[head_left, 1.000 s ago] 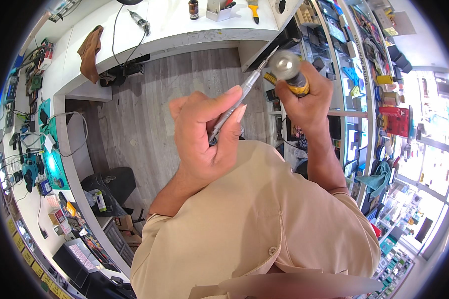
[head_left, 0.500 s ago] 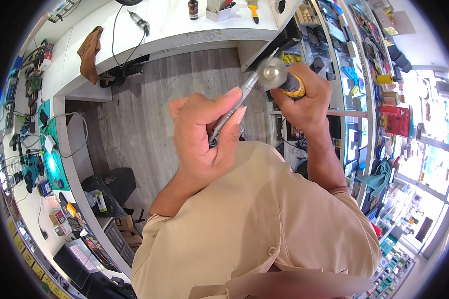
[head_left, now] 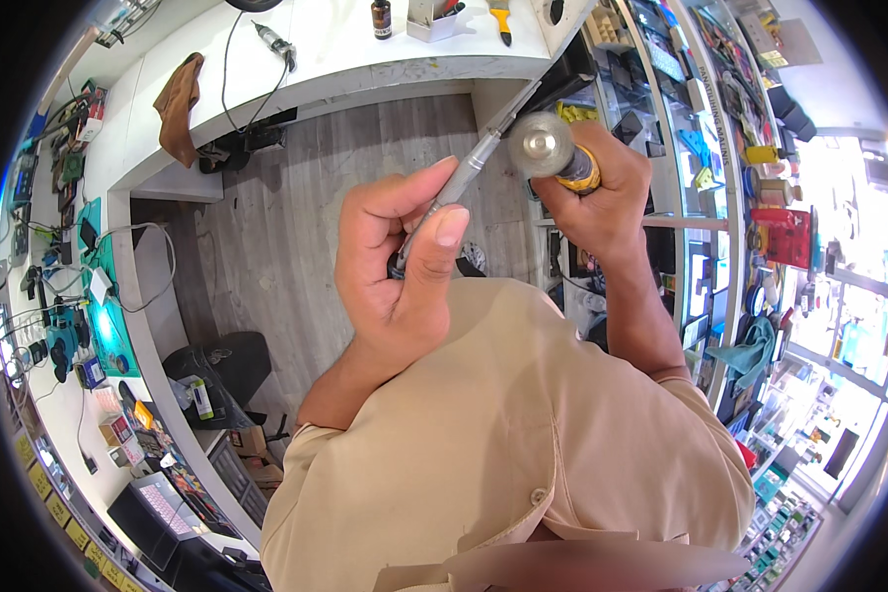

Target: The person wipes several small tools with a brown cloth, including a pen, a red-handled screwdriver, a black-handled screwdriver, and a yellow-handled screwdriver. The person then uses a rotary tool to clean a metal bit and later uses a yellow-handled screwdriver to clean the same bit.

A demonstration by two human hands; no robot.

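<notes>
My left hand (head_left: 395, 276) pinches a slim silver pen-shaped tool (head_left: 467, 170) between thumb and fingers, its thin pointed tip slanting up and to the right. My right hand (head_left: 610, 197) is wrapped round a yellow-and-black hand-held rotary tool (head_left: 584, 170). A round wheel (head_left: 542, 145) with a shiny metal centre sits on its end, and the rim looks blurred. The pen-shaped tool's shaft passes just left of the wheel; whether they touch I cannot tell. Both hands are raised in front of my chest, above the floor.
A white counter (head_left: 355, 54) at the far side bears a brown cloth (head_left: 179, 109), a corded tool (head_left: 272, 41), a small dark bottle (head_left: 382, 19) and a yellow-handled brush (head_left: 502, 24). A teal mat (head_left: 109, 326) lies on the left bench. Glass shelves stand at right.
My left hand has shifted slightly left, and the pen-shaped tool has moved left from the wheel, showing more of its thin tip. My right hand stays almost in place.
</notes>
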